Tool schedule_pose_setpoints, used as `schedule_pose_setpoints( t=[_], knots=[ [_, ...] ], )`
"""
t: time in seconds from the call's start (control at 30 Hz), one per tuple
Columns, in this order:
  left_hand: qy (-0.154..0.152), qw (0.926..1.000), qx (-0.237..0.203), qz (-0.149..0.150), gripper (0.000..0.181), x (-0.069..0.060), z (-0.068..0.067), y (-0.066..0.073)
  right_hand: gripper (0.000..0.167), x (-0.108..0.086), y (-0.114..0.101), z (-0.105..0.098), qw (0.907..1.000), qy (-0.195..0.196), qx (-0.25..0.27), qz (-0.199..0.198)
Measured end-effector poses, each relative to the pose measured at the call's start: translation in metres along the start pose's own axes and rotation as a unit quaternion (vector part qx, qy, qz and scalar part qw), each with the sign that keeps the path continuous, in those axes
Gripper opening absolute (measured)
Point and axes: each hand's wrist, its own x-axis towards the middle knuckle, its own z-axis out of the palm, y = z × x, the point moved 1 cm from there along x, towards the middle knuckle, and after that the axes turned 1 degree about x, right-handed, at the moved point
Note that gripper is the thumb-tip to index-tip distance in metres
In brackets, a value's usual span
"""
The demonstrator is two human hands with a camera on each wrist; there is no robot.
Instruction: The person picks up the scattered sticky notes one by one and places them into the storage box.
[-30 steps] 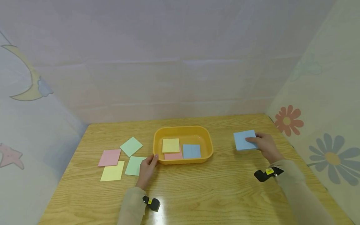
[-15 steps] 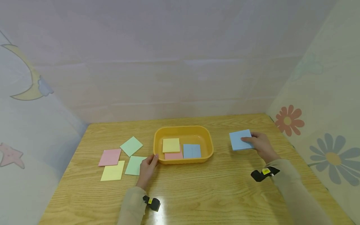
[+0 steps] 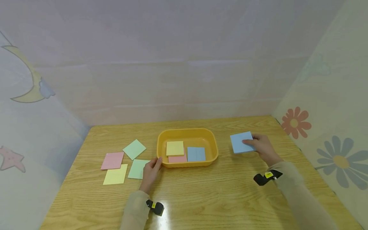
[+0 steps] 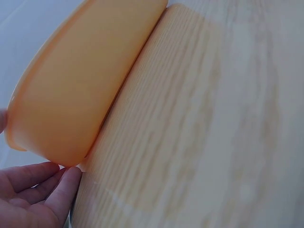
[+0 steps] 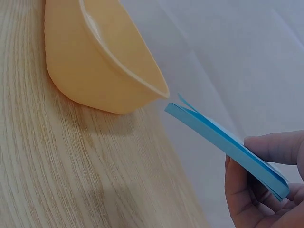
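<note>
In the head view my right hand [image 3: 264,147] pinches a blue pad of notes [image 3: 241,142] to the right of the orange tray [image 3: 188,165]. The right wrist view shows the pad [image 5: 223,142] edge-on above the table, its top sheet lifting at one end, with the thumb on one face and fingers beneath. My left hand [image 3: 150,174] holds the tray's near left corner; in the left wrist view its fingertips touch the tray's lower wall [image 4: 66,99]. Inside the tray lie a yellow pad [image 3: 174,148] partly over a pink one [image 3: 176,159], and a blue one [image 3: 196,154].
Left of the tray on the wooden table [image 3: 201,198] lie two green pads [image 3: 134,149], one partly behind my left hand, and a pink pad [image 3: 112,160] overlapping a yellow one [image 3: 115,175]. Patterned cloth walls [image 3: 184,83] stand behind and at both sides.
My right hand has moved left with the blue pad, closer to the tray. The left hand and the tray have stayed in place.
</note>
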Motion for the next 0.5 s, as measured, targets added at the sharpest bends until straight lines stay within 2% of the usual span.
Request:
schedule_pose_setpoints(
  t=[0.43, 0.5],
  knots=[
    [0.007, 0.9999, 0.012, 0.0, 0.058, 0.001, 0.001, -0.002, 0.068, 0.002, -0.006, 0.012, 0.9997, -0.017, 0.008, 0.014],
    [0.004, 1.0, 0.007, -0.001, 0.055, -0.001, 0.0, 0.004, 0.068, 0.003, -0.006, 0.014, 0.9997, -0.018, 0.012, 0.013]
  ],
)
